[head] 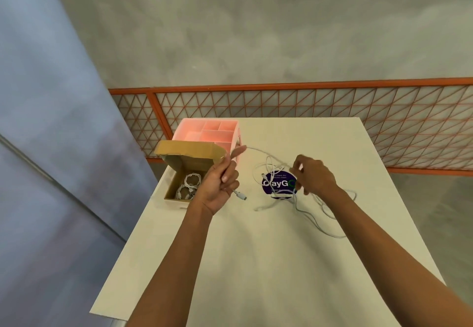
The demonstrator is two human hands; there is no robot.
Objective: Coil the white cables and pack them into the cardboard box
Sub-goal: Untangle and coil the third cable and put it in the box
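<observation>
Left hand (221, 183) grips a white cable (257, 149) just behind its plug, fingers curled round it; right hand (313, 177) pinches a strand at the loose tangle (302, 209) on the tabletop (256, 262), right of the open cardboard box (170, 188) holding coiled cables (189, 186). Risk, judged: pulling the held run may tighten or drag the tangle instead of freeing one cable. Blur hides the right fingertips, so whether both hands hold one cable is unclear; a pink organiser (212, 132) stands behind the box.

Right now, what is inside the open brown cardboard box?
Some coiled white cables lie on the bottom of the open brown cardboard box. The left hand covers its right corner, so what is there cannot be seen.
</observation>
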